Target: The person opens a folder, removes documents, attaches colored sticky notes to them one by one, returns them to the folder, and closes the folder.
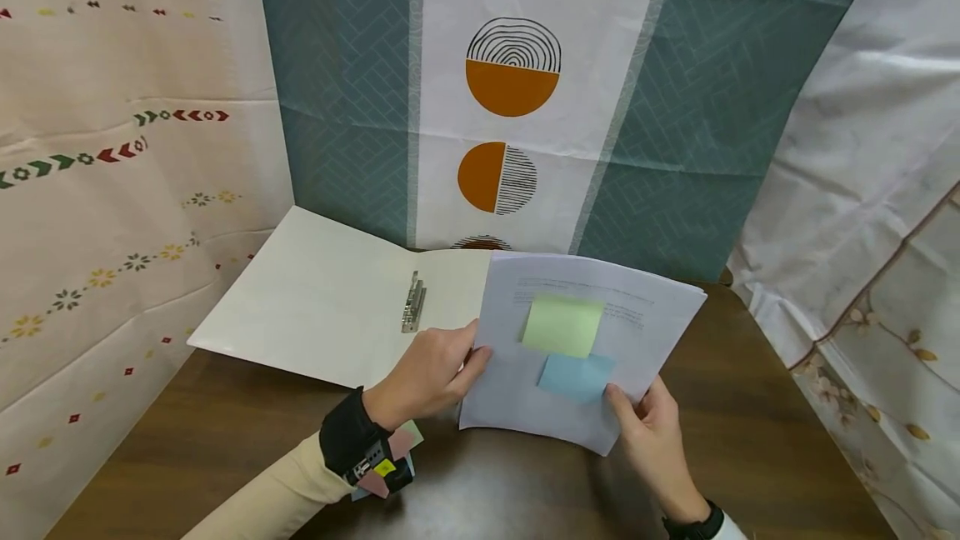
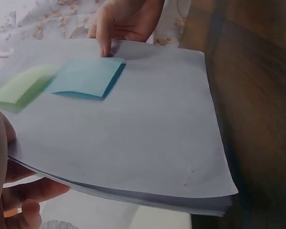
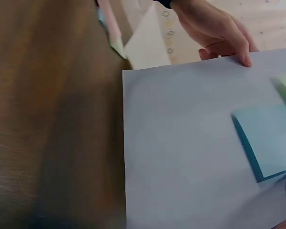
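Both hands hold a stack of white paper sheets off the table, tilted toward me. My left hand pinches its left edge, thumb on top and fingers underneath, as the left wrist view shows. On the right edge, my right hand grips with the thumb over the top sheet. A green sticky note and, just below it, a blue sticky note are stuck on the top sheet, over some printed lines. Behind lies an open white binder with a metal clip that holds no paper.
Pink, green and blue sticky notes lie on the brown table, partly hidden under my left wrist. A patterned teal and white curtain hangs behind the binder. Light printed cloths hang at both sides.
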`<state>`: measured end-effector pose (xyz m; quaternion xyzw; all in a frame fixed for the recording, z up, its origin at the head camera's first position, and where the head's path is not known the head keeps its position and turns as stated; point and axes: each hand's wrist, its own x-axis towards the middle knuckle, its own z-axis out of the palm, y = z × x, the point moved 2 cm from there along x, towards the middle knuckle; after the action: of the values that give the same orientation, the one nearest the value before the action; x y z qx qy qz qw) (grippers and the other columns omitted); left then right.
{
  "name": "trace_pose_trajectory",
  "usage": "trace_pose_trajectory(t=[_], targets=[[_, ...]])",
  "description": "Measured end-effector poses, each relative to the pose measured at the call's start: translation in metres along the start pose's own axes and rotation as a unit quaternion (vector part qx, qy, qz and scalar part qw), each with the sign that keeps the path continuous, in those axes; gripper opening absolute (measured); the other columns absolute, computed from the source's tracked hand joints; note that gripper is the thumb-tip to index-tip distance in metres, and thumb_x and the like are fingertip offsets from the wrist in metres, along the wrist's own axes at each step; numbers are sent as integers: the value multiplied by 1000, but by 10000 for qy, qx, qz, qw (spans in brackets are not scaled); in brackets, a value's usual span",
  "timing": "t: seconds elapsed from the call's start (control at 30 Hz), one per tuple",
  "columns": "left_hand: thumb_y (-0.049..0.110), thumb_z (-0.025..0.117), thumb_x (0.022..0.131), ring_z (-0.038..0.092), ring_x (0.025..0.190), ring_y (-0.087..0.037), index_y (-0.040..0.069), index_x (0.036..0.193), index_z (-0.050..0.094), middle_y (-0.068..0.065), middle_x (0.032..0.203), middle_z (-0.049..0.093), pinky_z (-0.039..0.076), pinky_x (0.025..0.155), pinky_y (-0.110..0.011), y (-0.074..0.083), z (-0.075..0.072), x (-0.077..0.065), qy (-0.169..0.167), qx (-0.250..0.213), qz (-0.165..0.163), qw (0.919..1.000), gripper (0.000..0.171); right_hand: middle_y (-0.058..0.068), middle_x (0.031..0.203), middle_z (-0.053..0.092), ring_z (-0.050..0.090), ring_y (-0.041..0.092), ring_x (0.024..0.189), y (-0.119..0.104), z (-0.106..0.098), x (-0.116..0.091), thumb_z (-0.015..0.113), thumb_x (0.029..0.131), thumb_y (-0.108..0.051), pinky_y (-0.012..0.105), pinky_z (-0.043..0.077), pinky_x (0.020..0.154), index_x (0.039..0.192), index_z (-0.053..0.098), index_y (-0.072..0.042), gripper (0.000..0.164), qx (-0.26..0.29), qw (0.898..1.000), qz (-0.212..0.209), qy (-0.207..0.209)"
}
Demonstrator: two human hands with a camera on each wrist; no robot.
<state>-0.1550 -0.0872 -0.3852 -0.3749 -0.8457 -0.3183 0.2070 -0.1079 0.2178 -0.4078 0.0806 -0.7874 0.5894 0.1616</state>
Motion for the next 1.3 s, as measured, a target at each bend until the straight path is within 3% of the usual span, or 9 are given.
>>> trace_pose_trajectory(t=[0.13,0.2,0.33,0.47,0.6,0.73,0.93,1.07,1.3], targets=[[10,65,109,71,70,-8,-6,141,65,-11,99,86,42,61,-11,0,-3,0,77,-93,39,9999,35,-20,116,74,75,-4,103,-5,-1,4,60,108,11,18,64,78,134,60,13,26,79,9999,-93,29],[11,64,110,64,64,-4,-6,142,65,-6,88,82,38,60,-11,-2,-1,-2,-59,-76,-86,9999,36,-22,117,73,74,-5,105,-2,1,3,61,108,10,17,63,80,135,60,13,27,-14,10000,-36,17],[12,62,112,30,57,3,-6,136,66,5,62,46,23,56,-14,-5,3,-4,-327,42,-356,9988,31,-24,117,71,72,-5,106,5,7,-1,62,110,6,17,61,83,136,61,10,27,-213,9996,168,38],[12,62,112,29,57,3,-5,132,67,5,62,45,23,56,-15,-6,2,-3,-343,48,-432,9985,28,-18,117,72,71,-4,105,4,9,-1,63,109,6,17,61,84,136,62,10,27,-199,9996,196,18],[12,63,112,30,57,3,-3,123,68,5,62,46,23,56,-14,-7,1,-1,-335,84,-403,9986,19,6,120,76,70,-4,100,4,10,0,64,108,8,17,60,81,132,64,12,25,-283,9993,261,42],[12,63,112,36,57,3,0,120,68,4,63,48,26,56,-15,-8,-1,0,-328,76,-433,9985,15,27,120,76,68,-4,92,3,10,1,65,108,7,18,58,74,131,66,14,24,-373,9983,443,7],[13,64,112,50,59,1,-2,127,69,1,69,63,33,56,-15,-10,-3,1,-361,43,-501,9981,22,33,126,78,70,-5,91,1,7,5,63,110,4,18,58,75,136,64,13,28,-432,9922,1166,-72],[18,58,115,49,61,-1,3,113,72,1,68,61,33,58,-17,-15,-5,1,-584,-21,-647,9962,21,31,137,76,73,-2,98,3,2,9,60,112,0,20,60,82,145,60,11,35,-346,9836,1744,-297],[18,57,112,72,79,-10,15,102,87,2,93,84,51,69,-23,-35,-14,-15,-982,338,-1225,9870,31,18,141,75,73,3,104,14,-16,17,56,116,-7,24,61,87,157,50,6,44,-71,9690,2426,-453]])
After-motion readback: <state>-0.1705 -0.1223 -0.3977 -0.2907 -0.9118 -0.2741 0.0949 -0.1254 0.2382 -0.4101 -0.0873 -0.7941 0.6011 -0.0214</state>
